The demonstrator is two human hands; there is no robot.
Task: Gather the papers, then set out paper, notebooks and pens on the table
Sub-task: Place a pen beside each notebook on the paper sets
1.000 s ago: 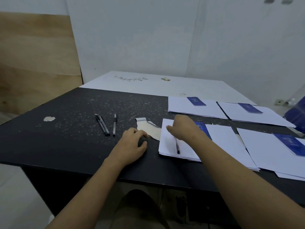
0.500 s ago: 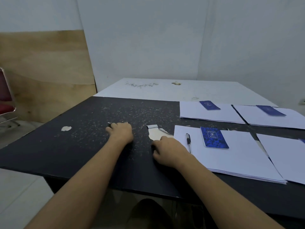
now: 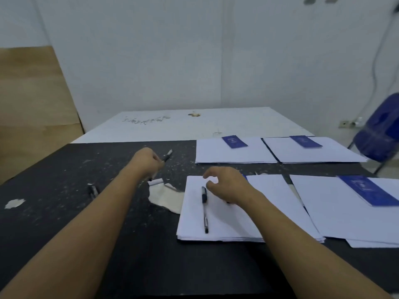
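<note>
Step in hand: pens. Your left hand [image 3: 149, 162] pinches a slim black pen [image 3: 166, 157] above the speckled black table [image 3: 64, 169]. Your right hand [image 3: 226, 184] hovers slack-fingered and empty over the near white paper stack [image 3: 192, 221] (one pen already lies there). Next, likely: carry the held pen to a penless far stack [image 3: 235, 152].

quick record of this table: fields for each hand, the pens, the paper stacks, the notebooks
left hand: grips held pen above the black table
right hand: loosely curled over near-left stack, holding nothing visible
other pens: placed pen lies on the near-left stack; loose pen on bare table, left
paper stacks: four; also far-left stack, far-right stack, near-right stack
notebooks: blue, far-left notebook, far-right notebook, near-right notebook; near-left mostly hidden by right hand
</note>
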